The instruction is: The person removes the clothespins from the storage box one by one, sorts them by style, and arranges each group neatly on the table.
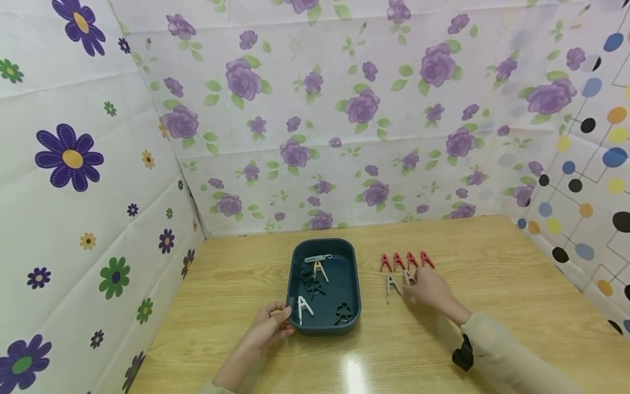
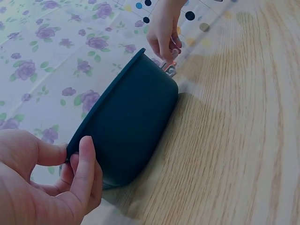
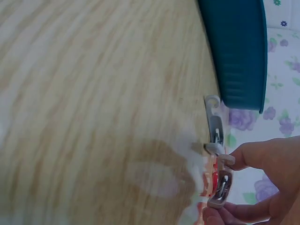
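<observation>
My left hand (image 1: 268, 326) pinches the near-left rim of a dark teal plastic bin (image 1: 339, 276), thumb at the rim and fingers against the outer wall. To the right of the bin, my right hand (image 1: 432, 291) pinches a light grey clothespin (image 3: 221, 186) between thumb and fingers, low over the table. A second grey clothespin (image 1: 392, 285) lies on the table just left of it. Behind these two stands a row of several red clothespins (image 1: 398, 261). The right hand partly covers the held clothespin in the head view.
Inside the bin lie a white clothespin (image 1: 304, 308), a cream one (image 1: 320, 270), a pale blue one (image 1: 318, 258) and several dark green clips (image 1: 343, 313). The wooden table (image 1: 236, 273) meets a flower-patterned cloth wall (image 1: 275, 180) at the back.
</observation>
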Available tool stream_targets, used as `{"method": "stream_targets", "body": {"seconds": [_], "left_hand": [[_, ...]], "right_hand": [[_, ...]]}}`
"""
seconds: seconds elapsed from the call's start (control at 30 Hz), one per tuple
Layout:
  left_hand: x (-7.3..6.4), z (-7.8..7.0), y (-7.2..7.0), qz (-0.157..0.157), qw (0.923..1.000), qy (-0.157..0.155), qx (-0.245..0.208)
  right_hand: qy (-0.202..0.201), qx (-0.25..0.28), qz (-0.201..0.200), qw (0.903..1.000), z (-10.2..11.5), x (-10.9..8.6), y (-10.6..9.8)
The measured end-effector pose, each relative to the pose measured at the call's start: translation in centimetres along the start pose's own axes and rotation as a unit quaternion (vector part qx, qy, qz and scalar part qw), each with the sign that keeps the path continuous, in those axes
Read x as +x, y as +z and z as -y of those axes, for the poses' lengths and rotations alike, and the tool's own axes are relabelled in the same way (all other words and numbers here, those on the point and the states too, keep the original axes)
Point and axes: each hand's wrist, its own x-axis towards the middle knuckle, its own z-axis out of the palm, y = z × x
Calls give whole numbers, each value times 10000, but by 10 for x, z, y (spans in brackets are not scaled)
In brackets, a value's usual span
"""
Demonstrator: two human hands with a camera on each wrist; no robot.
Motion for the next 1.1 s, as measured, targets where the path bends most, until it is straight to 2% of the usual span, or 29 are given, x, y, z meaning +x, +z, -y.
{"method": "stream_targets", "body": {"seconds": [0.17, 0.43, 0.8, 1.1], "left_hand": [[0, 0, -1, 28, 10000, -18, -11], [-1, 1, 0, 44, 10000, -40, -43], [-1, 0, -1, 22, 10000, 32, 0], [-1, 1, -2, -6, 10000, 20, 4]], "right_hand": [[111, -210, 27, 9997, -3, -1, 4], [181, -242, 50, 9995, -3, 0, 7], [27, -649, -73, 9979, 2, 2, 6], [-437, -911, -315, 9944, 19, 3, 0]]}}
